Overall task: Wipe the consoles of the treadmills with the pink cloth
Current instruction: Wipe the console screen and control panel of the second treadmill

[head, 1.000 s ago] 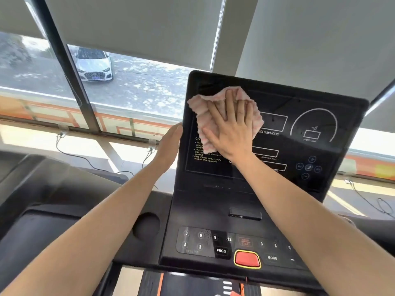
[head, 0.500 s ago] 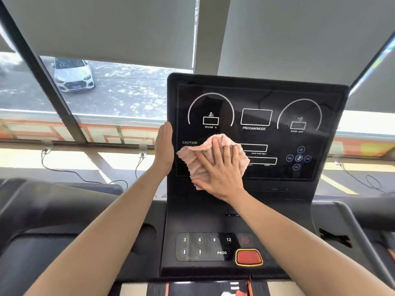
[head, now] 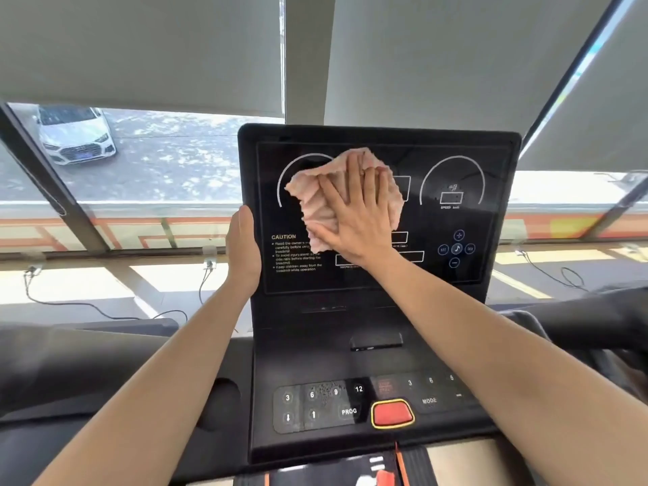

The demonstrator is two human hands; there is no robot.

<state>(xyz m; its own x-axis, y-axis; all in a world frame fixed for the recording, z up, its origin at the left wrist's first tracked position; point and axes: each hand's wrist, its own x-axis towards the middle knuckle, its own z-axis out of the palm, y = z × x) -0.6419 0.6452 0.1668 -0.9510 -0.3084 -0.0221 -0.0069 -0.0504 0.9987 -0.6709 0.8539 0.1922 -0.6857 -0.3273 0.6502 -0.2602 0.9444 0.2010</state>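
The black treadmill console (head: 452,275) stands upright in front of me, with white dial outlines and caution text on its screen. My right hand (head: 357,219) lies flat, fingers straight, and presses the crumpled pink cloth (head: 308,194) against the upper middle of the screen. The cloth covers the left dial's right side and part of the middle box. My left hand (head: 243,249) holds the console's left edge, thumb on the front; its fingers are hidden behind the panel.
Below the screen sits a button panel (head: 315,403) with a red stop button (head: 392,413). A round cup recess (head: 224,398) lies left of it. Behind are windows with lowered blinds, cables on the sill, and a white car (head: 75,136) outside.
My right hand has slid the cloth from the screen's lower left up to its upper middle. My left hand has stayed on the left edge.
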